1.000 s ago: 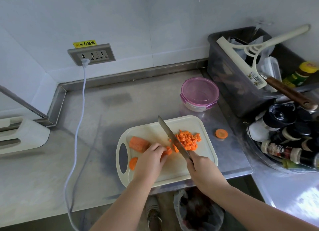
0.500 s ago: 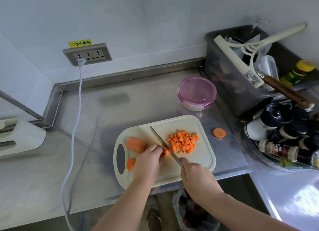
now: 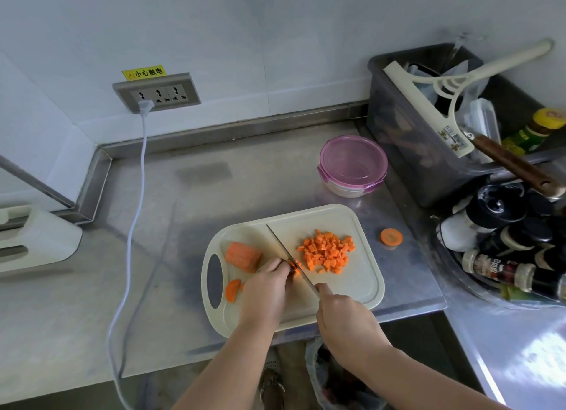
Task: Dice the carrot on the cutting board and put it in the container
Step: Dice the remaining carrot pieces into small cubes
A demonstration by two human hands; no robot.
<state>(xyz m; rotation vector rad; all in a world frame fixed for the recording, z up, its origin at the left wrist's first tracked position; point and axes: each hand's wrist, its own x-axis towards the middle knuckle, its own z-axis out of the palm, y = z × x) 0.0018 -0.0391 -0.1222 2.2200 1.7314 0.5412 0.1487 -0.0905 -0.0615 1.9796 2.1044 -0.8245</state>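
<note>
Beyond my fingers (image 3: 277, 264) the desk (image 3: 245, 179) is open; the carrot pile (image 3: 327, 251) and gray bin (image 3: 407, 152) block the right.

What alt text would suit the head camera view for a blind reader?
A person's right hand slices with a knife through a carrot piece held by the left hand on a cutting board, beside a pile of diced carrot. A lidded pink container stands behind.

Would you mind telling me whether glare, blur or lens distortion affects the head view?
Head view: glare lies on the counter at lower right, clear of the cutting board; the wide lens bows the counter edges; the carrot bit beside the knife is blurred.
</note>
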